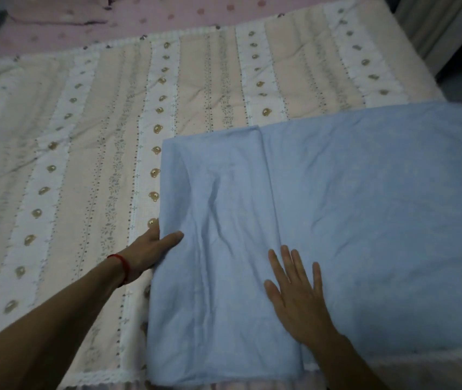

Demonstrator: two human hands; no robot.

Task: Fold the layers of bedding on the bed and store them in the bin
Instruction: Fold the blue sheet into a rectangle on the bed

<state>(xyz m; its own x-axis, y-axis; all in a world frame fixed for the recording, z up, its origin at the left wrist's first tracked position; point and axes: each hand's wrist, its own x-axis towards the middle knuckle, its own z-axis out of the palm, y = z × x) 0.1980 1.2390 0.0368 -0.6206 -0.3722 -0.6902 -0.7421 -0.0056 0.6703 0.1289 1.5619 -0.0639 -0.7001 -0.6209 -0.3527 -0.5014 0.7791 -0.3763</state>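
Blue sheet (pixel 322 220), partly folded, lies under both hands on the striped bear-print quilt (pixel 97 136). Left hand (pixel 151 249) pinches its left edge, thumb on top; right hand (pixel 297 291) presses flat, fingers spread. It looks light, limp, slide-prone: best taken at the edges. Pink bedding (pixel 139 18) beyond; no bin visible.

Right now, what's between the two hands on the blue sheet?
Head view: only wrinkled folded blue sheet lies between the left hand, gripping its left edge, and the right hand, pressing flat on it.
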